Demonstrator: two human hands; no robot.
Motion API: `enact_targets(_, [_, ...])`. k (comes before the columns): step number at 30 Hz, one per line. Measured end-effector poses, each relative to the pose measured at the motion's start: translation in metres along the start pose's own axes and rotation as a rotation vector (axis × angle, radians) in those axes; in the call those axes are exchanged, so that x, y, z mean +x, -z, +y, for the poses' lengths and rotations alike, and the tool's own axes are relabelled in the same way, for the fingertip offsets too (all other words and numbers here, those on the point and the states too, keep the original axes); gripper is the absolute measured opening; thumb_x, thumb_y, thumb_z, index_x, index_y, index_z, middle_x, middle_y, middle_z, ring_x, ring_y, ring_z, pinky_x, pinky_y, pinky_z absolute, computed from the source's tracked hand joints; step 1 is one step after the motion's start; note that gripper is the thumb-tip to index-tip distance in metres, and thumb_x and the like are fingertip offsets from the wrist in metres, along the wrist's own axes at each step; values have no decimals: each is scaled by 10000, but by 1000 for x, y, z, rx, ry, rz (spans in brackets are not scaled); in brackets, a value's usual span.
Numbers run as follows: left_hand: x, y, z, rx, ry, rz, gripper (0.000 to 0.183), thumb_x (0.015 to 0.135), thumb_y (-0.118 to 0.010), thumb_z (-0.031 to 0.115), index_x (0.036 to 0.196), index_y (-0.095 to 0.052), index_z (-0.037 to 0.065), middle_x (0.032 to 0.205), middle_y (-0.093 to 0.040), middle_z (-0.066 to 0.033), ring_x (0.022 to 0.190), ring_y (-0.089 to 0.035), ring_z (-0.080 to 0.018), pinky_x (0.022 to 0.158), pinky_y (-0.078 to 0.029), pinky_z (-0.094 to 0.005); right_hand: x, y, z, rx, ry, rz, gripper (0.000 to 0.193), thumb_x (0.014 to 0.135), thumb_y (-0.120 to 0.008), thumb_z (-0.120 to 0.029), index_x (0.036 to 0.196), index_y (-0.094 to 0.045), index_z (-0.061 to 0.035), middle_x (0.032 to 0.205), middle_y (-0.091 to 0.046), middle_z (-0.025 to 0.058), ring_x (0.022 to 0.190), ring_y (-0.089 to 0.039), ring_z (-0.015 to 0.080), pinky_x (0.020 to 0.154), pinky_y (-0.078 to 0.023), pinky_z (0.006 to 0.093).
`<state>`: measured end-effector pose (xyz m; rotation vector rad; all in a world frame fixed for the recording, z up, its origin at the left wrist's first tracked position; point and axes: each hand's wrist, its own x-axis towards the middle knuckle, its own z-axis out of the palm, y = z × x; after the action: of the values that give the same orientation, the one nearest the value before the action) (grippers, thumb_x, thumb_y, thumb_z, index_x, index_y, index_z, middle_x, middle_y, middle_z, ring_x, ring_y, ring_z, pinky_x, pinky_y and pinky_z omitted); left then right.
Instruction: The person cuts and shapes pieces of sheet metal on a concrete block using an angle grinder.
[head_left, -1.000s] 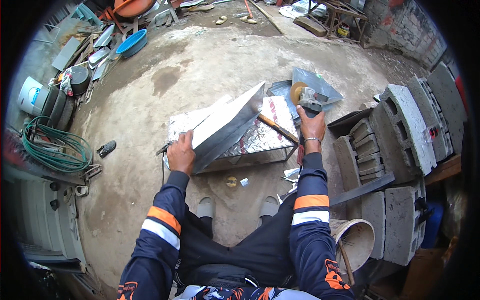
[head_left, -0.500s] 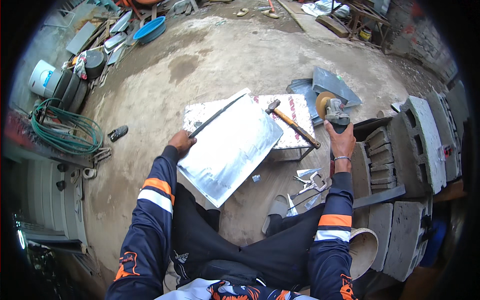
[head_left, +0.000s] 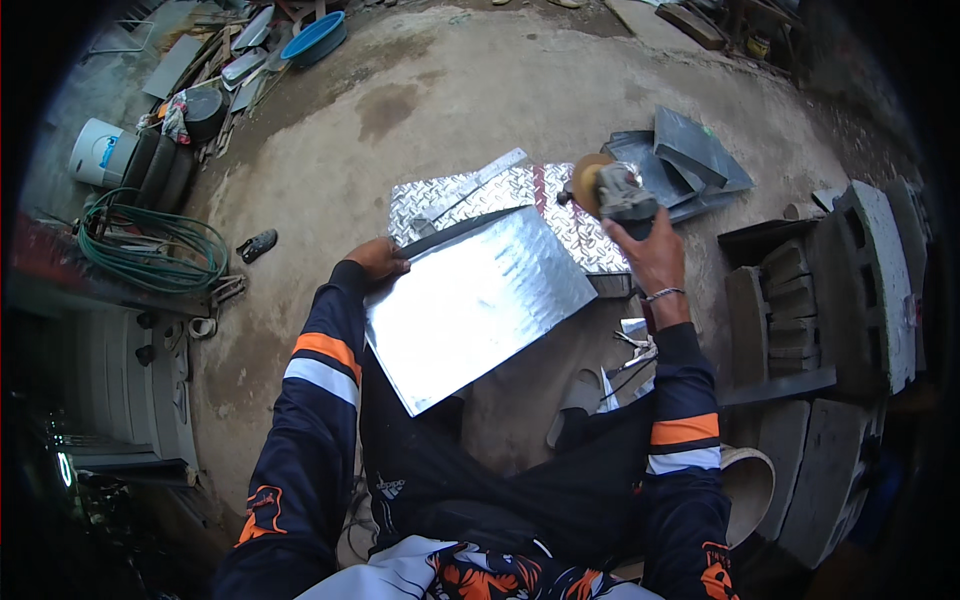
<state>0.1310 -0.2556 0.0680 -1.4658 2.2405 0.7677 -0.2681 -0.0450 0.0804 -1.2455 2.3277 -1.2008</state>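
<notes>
My left hand (head_left: 378, 262) is closed on the left edge of a shiny metal sheet (head_left: 475, 305), which is tilted over my lap and the near part of a low table (head_left: 570, 235) with a diamond-plate pattern. A dark folded strip runs along the sheet's far edge. In my right hand (head_left: 655, 262) is an angle grinder (head_left: 622, 192) with a tan disc (head_left: 592, 182), held above the table's right side. Beyond the sheet, a metal ruler (head_left: 480, 185) lies on the tabletop. Of the hammer (head_left: 564, 197), only a bit of the head shows beside the disc.
Grey metal pieces (head_left: 690, 160) lie on the floor past the table. Concrete blocks (head_left: 870, 280) are stacked at the right. Scraps and locking pliers (head_left: 637, 350) lie by my foot. A coiled green hose (head_left: 150, 245), a white bucket (head_left: 100, 152) and a blue basin (head_left: 313, 38) are at the left.
The grinder has moved left, from beside the table to over its right side, now covering most of the hammer. The sheet has shifted nearer me, uncovering the ruler. The view has shifted too.
</notes>
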Motion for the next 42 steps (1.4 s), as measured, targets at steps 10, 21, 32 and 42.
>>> enact_targets(10, [-6,-7,36,97,-86,62,233,885,-668,230,1022,-718,48,981,-708,-182,941,-674,-309,852,-510,-399,-6,-69,-12,-66,40,-309,847,733,-764,-554,1226,-479,73,969,-662,319,915,-662,461,778,-532,488])
enact_targets(21, [-2,-7,17,123,-170,13,260,910,-650,249,1063,-719,50,1005,-712,-177,936,-676,-318,856,-509,-402,17,-101,-3,-146,58,-375,779,719,-758,-582,1093,-573,77,977,-670,305,912,-675,433,782,-543,465])
enact_targets(32, [-34,64,-15,-80,-87,-89,278,887,-705,260,1066,-724,48,896,-732,-88,831,-662,-205,802,-497,-364,46,-13,-10,-141,-117,-50,787,720,-767,-591,1118,-607,69,1090,-664,275,1022,-668,372,886,-514,408])
enact_targets(42, [-91,-5,-7,-57,102,228,334,802,-758,353,1027,-751,107,1005,-719,-130,955,-670,-282,851,-509,-390,10,-12,-26,-37,11,-36,723,727,-799,-515,1093,-588,72,1066,-674,267,996,-675,387,845,-527,405])
